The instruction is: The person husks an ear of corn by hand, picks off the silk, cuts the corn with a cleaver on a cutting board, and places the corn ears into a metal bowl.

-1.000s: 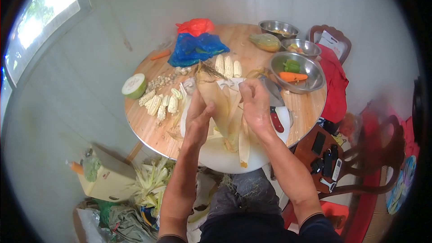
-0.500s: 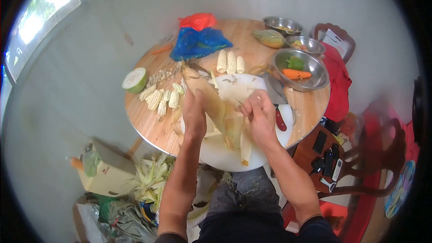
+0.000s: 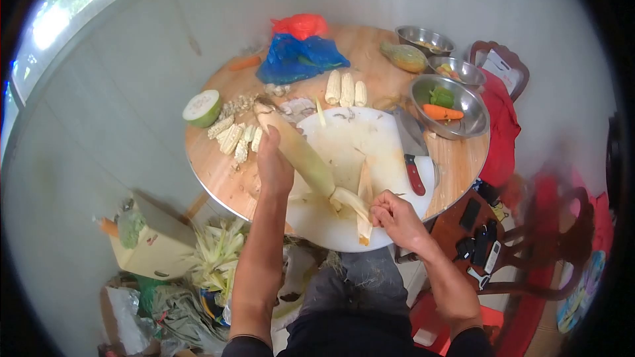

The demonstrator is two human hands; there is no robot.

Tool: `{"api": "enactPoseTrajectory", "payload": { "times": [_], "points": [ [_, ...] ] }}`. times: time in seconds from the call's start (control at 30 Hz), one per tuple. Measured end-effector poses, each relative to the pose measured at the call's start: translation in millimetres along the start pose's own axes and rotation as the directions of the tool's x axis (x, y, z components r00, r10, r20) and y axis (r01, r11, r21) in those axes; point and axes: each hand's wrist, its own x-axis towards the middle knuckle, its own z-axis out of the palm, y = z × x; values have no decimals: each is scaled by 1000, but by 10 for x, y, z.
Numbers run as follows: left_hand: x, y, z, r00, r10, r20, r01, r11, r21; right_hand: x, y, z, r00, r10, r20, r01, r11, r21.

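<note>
My left hand (image 3: 274,166) is closed around an ear of corn (image 3: 305,158) still in its pale green husk, held slanting over the white cutting board (image 3: 377,133). Its silk end points up and left. At the lower end, my right hand (image 3: 399,219) pinches a husk leaf (image 3: 352,201) that is peeled back from the ear. Under it, a loose strip of husk (image 3: 365,182) lies on the board. A cleaver with a red handle (image 3: 415,176) rests at the board's right side. Husked cobs (image 3: 347,89) stand in a row behind the board.
Short corn pieces (image 3: 231,139) and a cut green melon (image 3: 202,108) lie on the left. Steel bowls, one holding a carrot (image 3: 442,112) and green pepper, stand at right. A blue bag (image 3: 297,59) lies at the back. Stripped husks (image 3: 221,251) are heaped below the table edge.
My right hand has moved down and right, drawing the husk leaf away from the ear's lower end. My left hand has shifted slightly left with the corn. The view has turned a little.
</note>
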Motion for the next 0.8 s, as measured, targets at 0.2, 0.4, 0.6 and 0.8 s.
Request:
{"api": "enactPoseTrajectory", "payload": {
  "times": [0.2,0.4,0.6,0.8],
  "points": [
    [-279,208,386,975,20,221,-64,978,196,523,-888,-39,934,-329,-138,288,924,-252],
    [-447,216,609,955,-40,294,-47,958,282,1003,-1360,149,846,-486,-220,456,872,-176],
    [-475,236,632,908,-55,416,-83,948,306,1025,-1602,21,858,-491,-150,442,854,-274],
    [-529,259,710,884,-89,460,-69,946,316,1032,-1641,-146,860,-499,-108,458,847,-271]
  ]
}}
